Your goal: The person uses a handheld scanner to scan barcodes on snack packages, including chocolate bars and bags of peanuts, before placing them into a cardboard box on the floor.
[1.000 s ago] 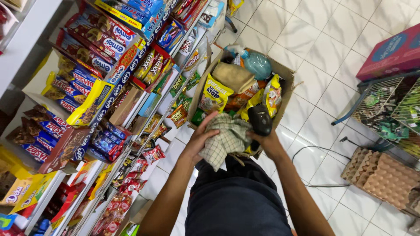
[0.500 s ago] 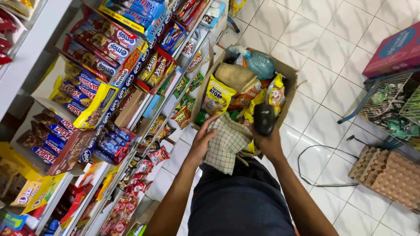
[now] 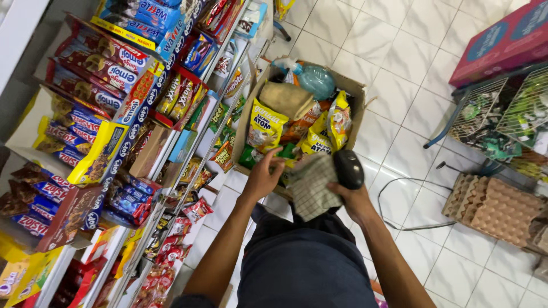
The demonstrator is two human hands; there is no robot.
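The step in hand looked like picking stock from the cardboard box (image 3: 355, 108). The left hand (image 3: 264, 178) reached in with fingers loosely curled, grasping nothing, toward snack packets (image 3: 266, 126) at its twelve o'clock. The right hand (image 3: 353, 191) clenched a black scanner (image 3: 348, 169) and checked cloth (image 3: 311, 187). Closing on a packet would probably come next.
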